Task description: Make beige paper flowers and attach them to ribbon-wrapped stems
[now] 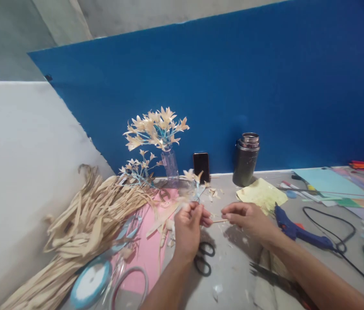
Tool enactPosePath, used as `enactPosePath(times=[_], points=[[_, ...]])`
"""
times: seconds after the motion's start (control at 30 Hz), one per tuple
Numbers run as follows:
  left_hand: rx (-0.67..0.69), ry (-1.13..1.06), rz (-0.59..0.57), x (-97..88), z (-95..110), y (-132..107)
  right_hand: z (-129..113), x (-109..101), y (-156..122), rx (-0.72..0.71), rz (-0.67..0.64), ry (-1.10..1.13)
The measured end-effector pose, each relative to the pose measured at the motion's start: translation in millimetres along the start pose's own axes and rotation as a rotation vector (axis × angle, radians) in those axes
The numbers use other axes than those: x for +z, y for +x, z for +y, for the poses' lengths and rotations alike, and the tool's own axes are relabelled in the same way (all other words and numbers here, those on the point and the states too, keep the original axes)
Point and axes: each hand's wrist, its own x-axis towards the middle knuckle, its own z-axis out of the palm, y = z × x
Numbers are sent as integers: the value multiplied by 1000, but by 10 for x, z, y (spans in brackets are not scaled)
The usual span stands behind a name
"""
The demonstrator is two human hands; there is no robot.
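Observation:
My left hand (pixel 189 228) is closed in a pinch around the lower part of a small craft flower sprig (pixel 197 185), with cream petals and a light-blue stem. A thin pale strip (pixel 219 221) runs from my left fingertips to the right, where my right hand (pixel 249 218) pinches its other end. Whether it is a stick or a rolled husk strip I cannot tell. Black-handled scissors (pixel 204 259) lie on the table just below my left hand. Loose cream petal pieces (pixel 213 193) are scattered beyond the hands.
Dried corn husks (pixel 94 219) pile up at left, beside a blue ribbon spool (pixel 91 282) and pink paper (pixel 140 254). Behind stand a vase (pixel 170 165) of cream flowers, a phone (pixel 201 167) and a dark flask (pixel 246 161). A blue glue gun (pixel 301 232) with its cable lies right.

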Motion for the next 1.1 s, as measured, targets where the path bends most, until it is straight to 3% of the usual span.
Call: enactPosePath(times=[0.13,0.23,0.33,0.5,0.63,0.77,0.93,1.1], points=[[16,-115,99,-115,69,101,-105,-243,247,-84,40,-465],[-2,-142,112,-137,48,126,-201,-246,551,-127,57,-614],[35,-121,177,-170,21,174,-239,-40,868,-159,8,-741],[106,-92,252,-265,-5,276,-142,531,1152,-174,-60,-878],[103,-76,248,-281,-24,282,-53,813,1221,-134,-14,-879],[97,-87,217,-269,-26,255,-8,847,1308,-74,51,-853],[74,-109,184,-233,0,225,-37,687,1257,-85,118,-753],[22,-145,134,-146,-43,172,-250,374,734,-240,141,-510]])
